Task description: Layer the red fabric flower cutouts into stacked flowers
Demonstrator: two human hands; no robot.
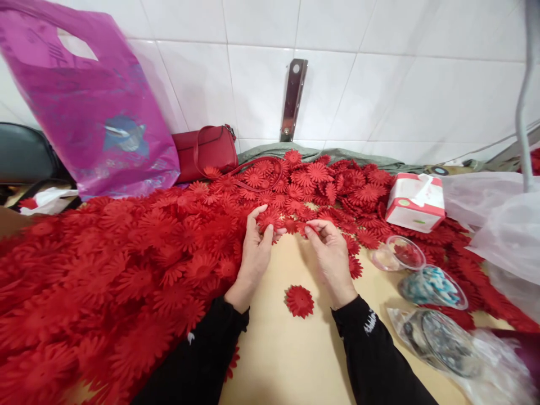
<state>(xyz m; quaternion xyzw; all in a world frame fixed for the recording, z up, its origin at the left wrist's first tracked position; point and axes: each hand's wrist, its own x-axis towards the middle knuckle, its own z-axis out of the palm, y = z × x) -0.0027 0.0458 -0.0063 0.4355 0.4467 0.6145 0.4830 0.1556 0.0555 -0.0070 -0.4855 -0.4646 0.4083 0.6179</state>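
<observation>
My left hand [258, 242] pinches a red fabric flower [269, 218] between thumb and fingers, near the middle of the table. Opposite it, my right hand [329, 247] has thumb and forefinger pressed together at a small red petal piece [302, 229]; whether it is a whole flower I cannot tell. A gap separates the two hands. Below them, one flat red flower [300, 301] with a small centre hole lies alone on the beige tabletop [291, 360]. Loose red flowers [169, 270] are heaped on the left and behind the hands.
A purple plastic bag [105, 107] and a red handbag [205, 153] stand back left. To the right are a tissue box [415, 202], a clear cup [407, 253], a tub with blue-and-white contents [433, 287] and a bagged round container [447, 340]. A tiled wall [261, 84] closes the back.
</observation>
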